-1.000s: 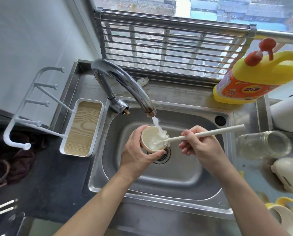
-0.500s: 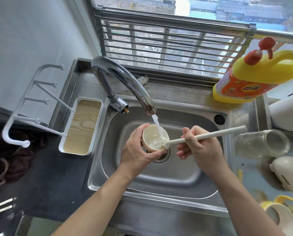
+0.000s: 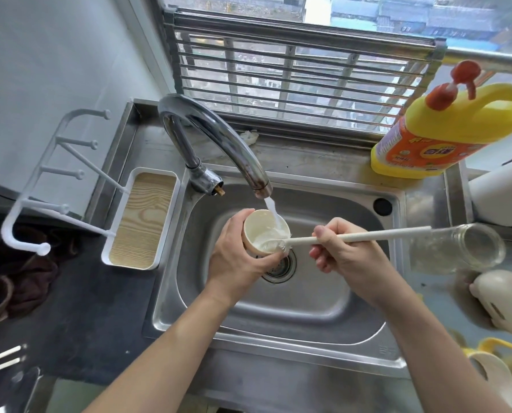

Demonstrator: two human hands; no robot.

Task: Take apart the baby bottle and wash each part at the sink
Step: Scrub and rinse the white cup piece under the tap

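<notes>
Water (image 3: 273, 212) from the faucet (image 3: 219, 135) runs into a cream cup (image 3: 262, 229), which the left hand (image 3: 236, 263) grips over the sink (image 3: 308, 311) drain. Right hand (image 3: 347, 257) clasps the brush (image 3: 382, 234) handle, bristles inside the cup. Glass bottle (image 3: 463, 248) lies sideways right of the sink.

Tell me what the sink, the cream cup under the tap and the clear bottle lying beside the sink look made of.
Sink: stainless steel, brushed finish; grey metallic sheen with soft reflections.
Cream cup: probably plastic; matte, opaque, with a thin even wall.
Clear bottle: transparent and glossy; could be glass or clear plastic, and the picture does not show which.
</notes>
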